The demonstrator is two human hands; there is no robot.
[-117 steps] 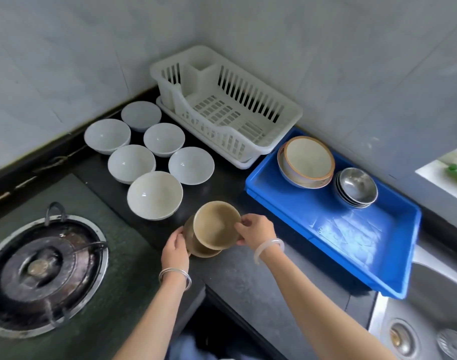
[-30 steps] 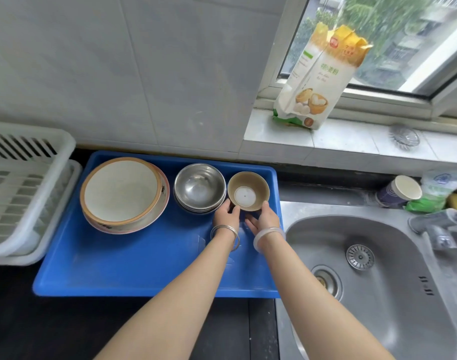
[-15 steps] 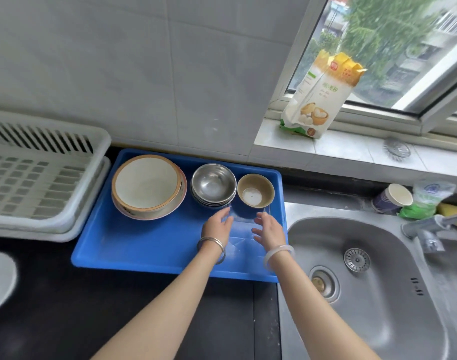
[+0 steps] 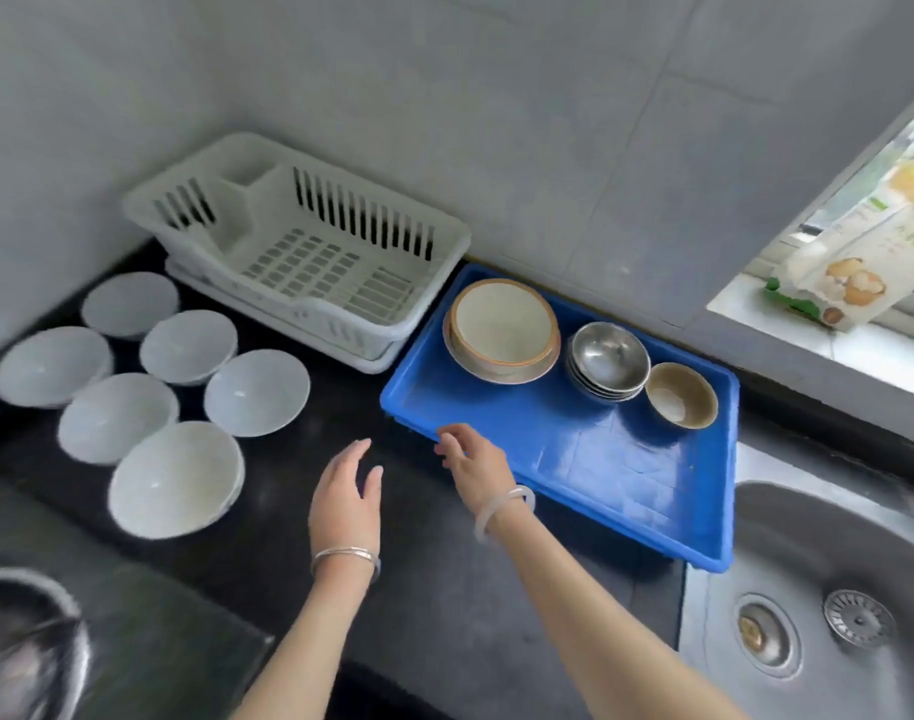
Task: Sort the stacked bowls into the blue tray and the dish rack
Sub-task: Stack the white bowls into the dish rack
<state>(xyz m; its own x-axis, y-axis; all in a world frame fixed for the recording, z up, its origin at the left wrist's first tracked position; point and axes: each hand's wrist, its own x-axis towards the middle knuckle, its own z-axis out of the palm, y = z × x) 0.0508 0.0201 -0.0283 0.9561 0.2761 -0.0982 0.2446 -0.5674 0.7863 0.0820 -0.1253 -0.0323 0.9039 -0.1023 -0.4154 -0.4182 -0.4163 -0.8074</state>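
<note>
Both hands are released and hold nothing. The left hand [image 4: 346, 493] hangs over the dark counter [image 4: 288, 517], fingers straight and slightly spread. The right hand [image 4: 476, 467] is just to its right with its fingers loosely bent and their tips at the near rim of the tray [image 4: 410, 410]. Whether they touch the rim I cannot tell.

Three lots stand in a row in the tray, beyond and to the right of the right hand. A stack of big bowls [image 4: 501, 330] is nearest the hand, nested steel bowls [image 4: 608, 356] come next, and a single upright brown bowl [image 4: 681, 394] is farthest right.

Six white bowls [image 4: 176, 478] sit upright and close together on the counter, left of the left hand. The rack [image 4: 309, 252] stands beyond both hands against the wall, just beside the tray. The sink [image 4: 834, 563] lies right of the right arm.
</note>
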